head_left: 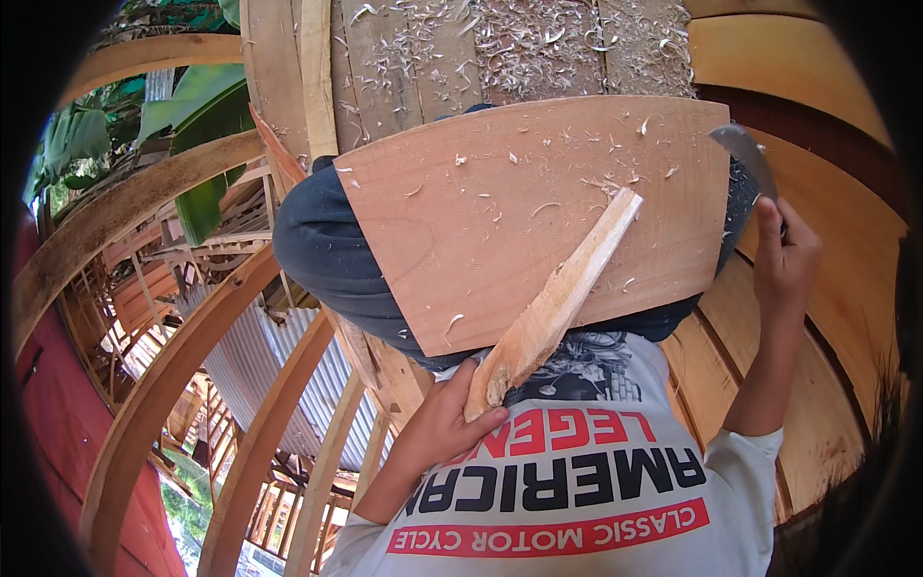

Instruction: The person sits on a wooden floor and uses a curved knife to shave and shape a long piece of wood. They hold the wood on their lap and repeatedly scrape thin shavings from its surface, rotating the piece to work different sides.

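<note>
My left hand [450, 415] is closed round the thick lower end of a roughly shaved wooden stick [558, 300]. The stick slants up and to the right, its pale tip lying over a flat plywood board [461, 226] across my lap. Curled shavings are scattered on that board, some beside the tip. Off the board's right edge, my right hand [790, 245] grips a knife [746, 154] with a broad, curved dark blade pointing up and left. The blade is apart from the stick; most of the handle is hidden in my fingers.
Ahead lies a plank floor [413, 62] strewn with wood shavings. Curved wooden ribs [173, 404] rise on the left, with corrugated metal sheets [279, 370] beyond. Wide curved planks [817, 279] form a wall close to my right arm. Large green leaves [202, 111] hang at the far left.
</note>
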`<state>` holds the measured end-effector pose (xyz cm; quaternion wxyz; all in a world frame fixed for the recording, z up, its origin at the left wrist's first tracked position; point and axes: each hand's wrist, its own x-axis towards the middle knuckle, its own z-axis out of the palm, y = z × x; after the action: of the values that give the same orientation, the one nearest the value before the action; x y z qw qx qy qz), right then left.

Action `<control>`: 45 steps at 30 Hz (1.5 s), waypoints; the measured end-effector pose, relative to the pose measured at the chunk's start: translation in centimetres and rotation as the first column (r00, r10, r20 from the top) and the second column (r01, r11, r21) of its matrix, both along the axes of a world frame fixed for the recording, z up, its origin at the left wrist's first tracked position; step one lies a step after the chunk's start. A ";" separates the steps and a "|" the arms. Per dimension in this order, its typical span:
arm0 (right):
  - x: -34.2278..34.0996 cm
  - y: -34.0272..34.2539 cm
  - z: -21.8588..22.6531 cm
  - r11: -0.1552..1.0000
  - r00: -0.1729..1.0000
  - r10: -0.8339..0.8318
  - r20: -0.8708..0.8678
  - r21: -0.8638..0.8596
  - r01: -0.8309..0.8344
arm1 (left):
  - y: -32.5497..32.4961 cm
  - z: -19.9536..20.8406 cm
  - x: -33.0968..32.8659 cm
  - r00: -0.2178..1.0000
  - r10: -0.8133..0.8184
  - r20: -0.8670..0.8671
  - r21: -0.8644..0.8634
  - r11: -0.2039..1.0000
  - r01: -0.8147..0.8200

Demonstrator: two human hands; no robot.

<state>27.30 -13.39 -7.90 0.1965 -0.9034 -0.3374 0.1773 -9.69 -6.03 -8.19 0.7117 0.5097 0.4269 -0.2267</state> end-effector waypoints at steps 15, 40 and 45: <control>-6.4 -0.5 -1.6 0.902 0.906 0.422 -0.015 -0.089 -0.422 | 0.5 -0.2 1.0 1.000 -0.008 0.000 0.000 1.000 0.008; -9.3 -2.3 0.7 0.924 0.904 0.326 -0.277 -0.106 -0.366 | 0.3 1.3 1.6 0.989 -0.065 -0.134 0.241 0.966 0.096; -8.3 -2.0 -0.1 0.899 0.907 0.385 -0.169 -0.154 -0.410 | -0.1 1.0 1.8 0.997 -0.042 -0.066 0.335 0.940 0.062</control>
<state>18.99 -15.35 -7.99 0.0930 -0.8157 -0.4829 0.3047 -7.89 -6.12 -7.18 0.5951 0.6282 0.4664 -0.1836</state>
